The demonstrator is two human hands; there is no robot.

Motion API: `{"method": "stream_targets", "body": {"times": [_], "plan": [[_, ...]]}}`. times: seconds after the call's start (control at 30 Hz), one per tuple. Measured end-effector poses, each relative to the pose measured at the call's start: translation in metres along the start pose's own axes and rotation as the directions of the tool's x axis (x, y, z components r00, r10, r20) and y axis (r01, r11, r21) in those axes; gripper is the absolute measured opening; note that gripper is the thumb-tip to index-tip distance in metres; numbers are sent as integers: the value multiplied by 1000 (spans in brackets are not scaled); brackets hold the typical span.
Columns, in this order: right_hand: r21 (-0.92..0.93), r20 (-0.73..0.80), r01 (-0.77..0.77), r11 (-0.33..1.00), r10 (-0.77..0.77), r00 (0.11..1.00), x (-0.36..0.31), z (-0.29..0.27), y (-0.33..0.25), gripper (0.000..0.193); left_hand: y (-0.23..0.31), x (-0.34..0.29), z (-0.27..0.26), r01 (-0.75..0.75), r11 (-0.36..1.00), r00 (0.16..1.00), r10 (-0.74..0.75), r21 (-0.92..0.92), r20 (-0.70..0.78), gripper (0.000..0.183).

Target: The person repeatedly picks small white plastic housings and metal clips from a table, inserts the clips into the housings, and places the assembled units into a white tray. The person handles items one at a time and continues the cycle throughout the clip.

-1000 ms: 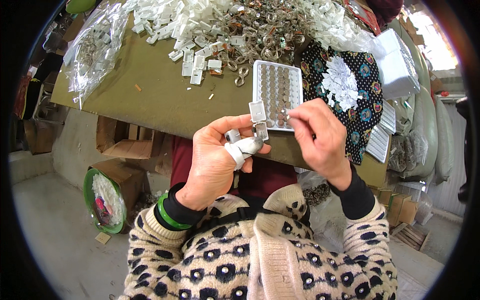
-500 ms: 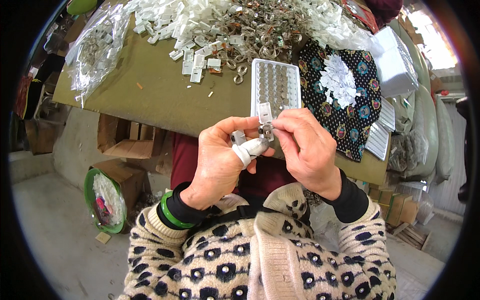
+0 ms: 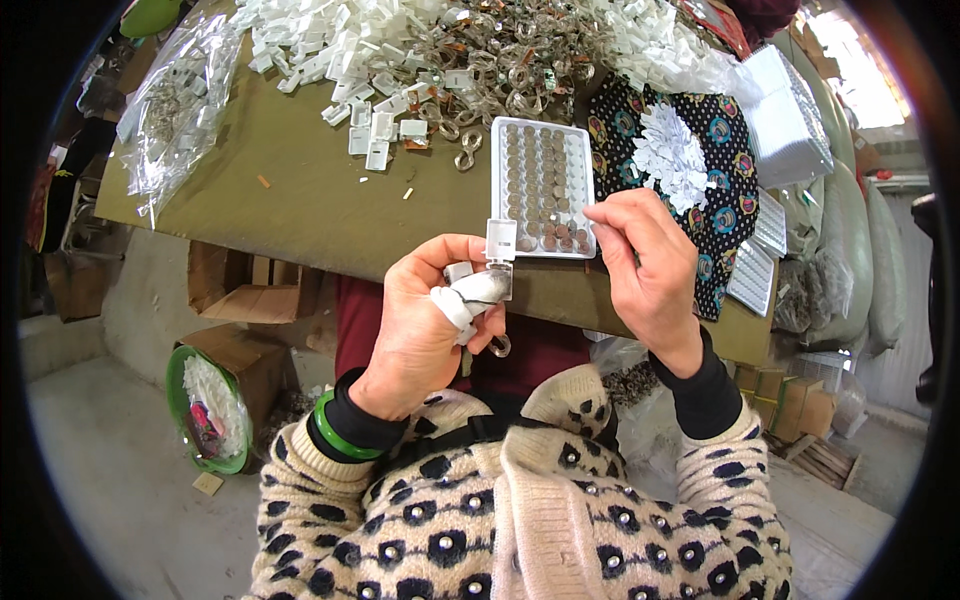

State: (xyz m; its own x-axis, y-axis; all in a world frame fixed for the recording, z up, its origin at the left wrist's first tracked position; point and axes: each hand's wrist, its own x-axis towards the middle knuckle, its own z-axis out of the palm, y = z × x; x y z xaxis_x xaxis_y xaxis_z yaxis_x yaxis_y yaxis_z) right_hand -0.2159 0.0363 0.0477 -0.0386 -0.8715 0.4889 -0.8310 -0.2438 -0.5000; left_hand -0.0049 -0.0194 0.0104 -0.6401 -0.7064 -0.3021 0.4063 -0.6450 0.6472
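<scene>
In my left hand [image 3: 405, 325] is a small white plastic case [image 3: 501, 240], its lid raised. A white wrap with a grey tip covers one of the fingers gripping it. A second pale piece [image 3: 458, 272] shows between the fingers, and a clear ring-shaped piece [image 3: 499, 346] hangs below. My right hand [image 3: 650, 275] is bent in a pinch at the right edge of a white tray [image 3: 590, 190]; anything between its fingertips is too small to make out. Rows of small round metal discs [image 3: 535, 165] sit in the tray.
Behind lie heaps of white plastic cases [image 3: 330, 40] and clear ring-shaped parts [image 3: 510, 50]. White slips [image 3: 672, 155] rest on a patterned dark cloth [image 3: 612, 120]. A clear bag [image 3: 180, 110] lies left, stacked trays [image 3: 790, 120] stand right. A green basin [image 3: 178, 400] is on the floor.
My right hand has left the white case and moved right and up to the tray's edge. My left hand, still holding the case, has shifted slightly left.
</scene>
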Motion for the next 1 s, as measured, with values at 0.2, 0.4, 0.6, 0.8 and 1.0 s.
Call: {"method": "stream_targets", "body": {"times": [0.2,0.4,0.6,0.8,1.0], "plan": [[-237,115,103,966,-78,990,-9,13,18,22,1,2,-3,40,991,998,-34,-127,50,23],[-206,168,98,974,-64,984,-3,11,20,20,2,5,-5,51,988,991,-32,-143,131,28],[131,11,-37,991,36,999,-2,11,-1,15,-1,7,-6,86,974,987,-56,-207,149,26],[145,-130,96,985,-77,989,-5,26,-24,19,-8,6,-6,35,958,982,20,-285,187,24],[54,-177,206,977,-194,965,-7,33,-29,26,-9,0,-5,42,968,990,-8,-247,138,23]]}}
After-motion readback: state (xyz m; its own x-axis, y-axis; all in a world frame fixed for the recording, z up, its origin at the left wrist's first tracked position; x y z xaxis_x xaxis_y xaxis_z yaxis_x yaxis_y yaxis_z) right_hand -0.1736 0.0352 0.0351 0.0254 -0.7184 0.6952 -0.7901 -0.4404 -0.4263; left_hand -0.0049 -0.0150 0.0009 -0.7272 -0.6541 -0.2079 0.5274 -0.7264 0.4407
